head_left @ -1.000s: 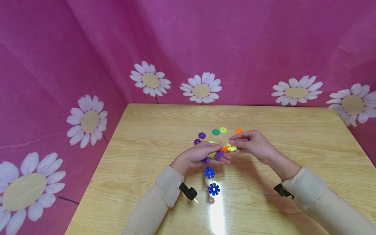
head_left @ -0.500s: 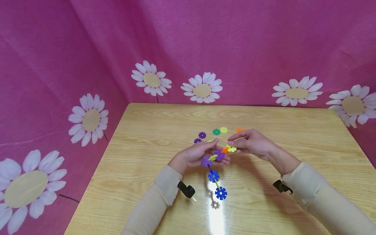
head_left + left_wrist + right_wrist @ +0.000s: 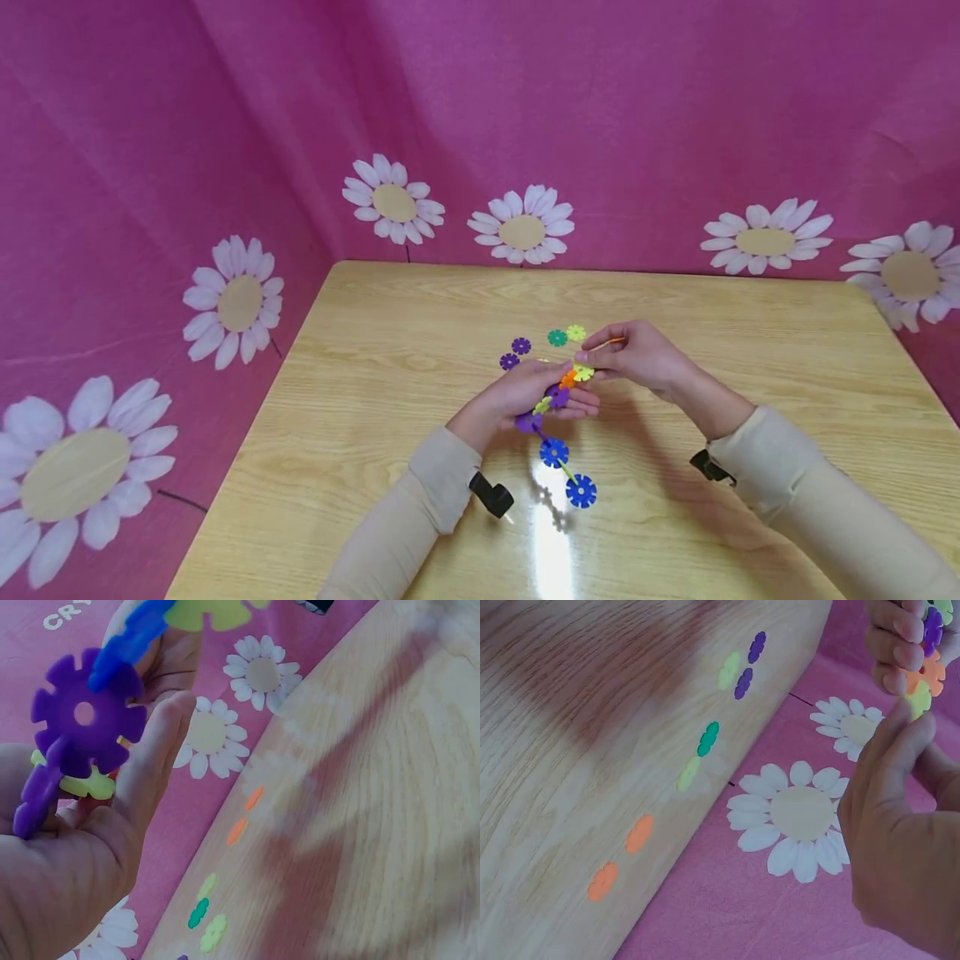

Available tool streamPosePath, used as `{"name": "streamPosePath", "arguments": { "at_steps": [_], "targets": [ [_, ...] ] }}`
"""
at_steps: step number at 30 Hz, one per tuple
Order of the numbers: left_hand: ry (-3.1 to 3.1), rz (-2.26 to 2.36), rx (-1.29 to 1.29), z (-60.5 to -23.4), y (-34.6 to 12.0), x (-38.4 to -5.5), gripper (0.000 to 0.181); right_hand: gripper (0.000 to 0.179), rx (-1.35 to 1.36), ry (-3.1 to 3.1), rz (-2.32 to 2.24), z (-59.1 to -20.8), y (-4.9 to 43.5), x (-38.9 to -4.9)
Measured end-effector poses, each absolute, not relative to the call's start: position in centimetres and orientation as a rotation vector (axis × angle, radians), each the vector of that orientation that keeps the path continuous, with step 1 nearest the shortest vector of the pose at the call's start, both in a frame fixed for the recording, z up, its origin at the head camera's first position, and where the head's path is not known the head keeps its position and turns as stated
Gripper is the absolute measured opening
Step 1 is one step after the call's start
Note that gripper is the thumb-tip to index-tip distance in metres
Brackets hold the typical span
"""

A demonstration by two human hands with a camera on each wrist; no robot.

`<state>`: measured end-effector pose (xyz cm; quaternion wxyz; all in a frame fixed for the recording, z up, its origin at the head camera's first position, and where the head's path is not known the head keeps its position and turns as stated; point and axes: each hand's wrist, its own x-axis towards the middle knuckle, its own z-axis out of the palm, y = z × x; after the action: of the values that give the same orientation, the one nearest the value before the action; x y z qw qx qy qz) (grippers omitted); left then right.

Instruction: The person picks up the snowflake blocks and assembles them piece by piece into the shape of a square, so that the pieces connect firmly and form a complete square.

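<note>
A chain of interlocking notched discs (image 3: 554,452) hangs in both hands above the table, in purple, yellow, orange and blue. My left hand (image 3: 513,392) holds its middle, thumb above and fingers beneath. Near the wrist a purple disc (image 3: 64,697) shows large in the left wrist view, joined to a blue one. The tail, with two blue discs, dangles toward the front. At the far end my right hand (image 3: 637,358) pinches a yellow disc (image 3: 921,699), which meets an orange disc (image 3: 932,671). Fingers hide part of that joint.
Loose discs lie on the wooden table (image 3: 375,358) beyond the hands: two purple (image 3: 521,346), a green (image 3: 557,337), and yellow ones (image 3: 576,332). Two orange discs (image 3: 639,833) lie farther right, mostly behind the right hand in the head view. Pink flowered cloth (image 3: 622,125) borders the table.
The chain's blue tail has swung to the right. My left thumb lifted off and is back down near the orange disc. My right hand has shifted slightly left.
</note>
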<state>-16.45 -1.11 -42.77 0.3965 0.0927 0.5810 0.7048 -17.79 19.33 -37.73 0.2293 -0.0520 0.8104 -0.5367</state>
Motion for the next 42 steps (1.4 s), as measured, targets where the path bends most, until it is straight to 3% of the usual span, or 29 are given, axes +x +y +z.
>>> {"name": "streamPosePath", "arguments": {
  "at_steps": [8, 13, 24, 28, 38, 42],
  "targets": [
    [1.493, 1.841, 0.163, -43.1, -1.5, -16.7, 0.051, 0.032, -0.244, 2.711, -1.072, -40.0, 23.2, -21.3],
    [1.483, 1.849, 0.155, -43.4, -1.8, -16.8, 0.049, 0.039, -0.280, 2.877, -0.688, -41.8, 26.3, -23.3],
    [1.480, 1.870, 0.118, -43.5, -2.0, -16.8, 0.048, 0.036, -0.423, 2.914, -0.499, -43.8, 25.7, -24.2],
    [1.470, 1.879, 0.106, -43.7, -1.8, -17.0, 0.047, 0.031, -0.326, 2.917, -0.503, -44.4, 26.1, -23.8],
    [1.449, 1.888, 0.085, -43.4, -1.4, -17.2, 0.045, 0.043, -0.021, 2.776, -0.720, -45.1, 28.3, -23.3],
    [1.462, 1.877, 0.089, -43.4, -1.3, -17.1, 0.041, 0.036, -0.005, 2.764, -0.724, -45.4, 28.2, -23.2]
  ]
}}
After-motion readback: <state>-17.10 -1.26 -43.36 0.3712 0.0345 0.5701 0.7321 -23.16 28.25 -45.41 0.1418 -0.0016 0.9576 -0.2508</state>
